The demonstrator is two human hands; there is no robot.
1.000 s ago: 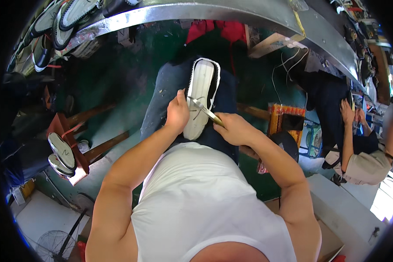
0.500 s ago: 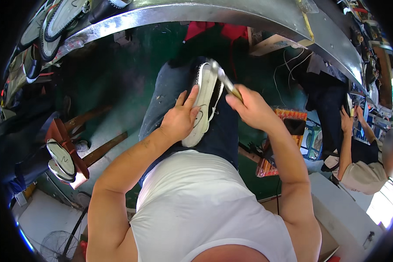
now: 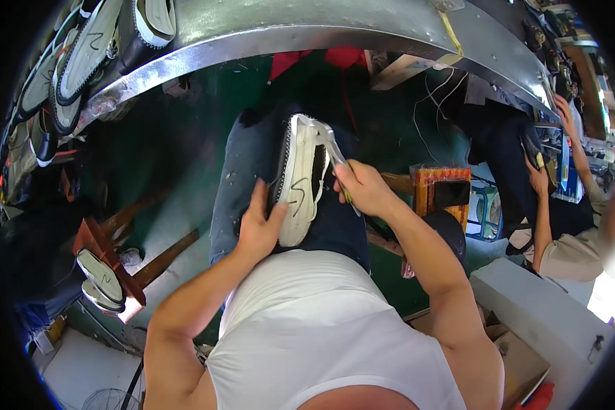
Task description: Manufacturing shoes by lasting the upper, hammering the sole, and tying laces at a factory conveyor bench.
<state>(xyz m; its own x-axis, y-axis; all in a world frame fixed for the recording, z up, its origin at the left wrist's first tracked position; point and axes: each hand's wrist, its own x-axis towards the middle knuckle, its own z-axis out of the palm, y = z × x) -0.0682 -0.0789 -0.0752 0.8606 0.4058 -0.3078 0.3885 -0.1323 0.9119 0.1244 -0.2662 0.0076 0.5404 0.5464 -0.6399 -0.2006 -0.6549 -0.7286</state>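
Note:
A shoe lies on my lap with its pale underside up and its toe pointing away from me. That underside bears a dark squiggle, and stitching shows along its left edge. My left hand holds the shoe's left side, with the thumb at the edge of the underside. My right hand is closed round the handles of metal pincers. The head of the pincers is at the toe's right edge; its exact grip there is too small to make out. A pale strip hangs along the shoe's right side.
A metal bench curves across the front, with several shoes at its left. More shoes rest on a wooden stool to my left. An orange-patterned box stands at right, beyond it a co-worker holding a shoe.
The pincers' head has come down to the toe's right edge, and my right hand has lowered. My left hand has slid back from the underside to the shoe's left side.

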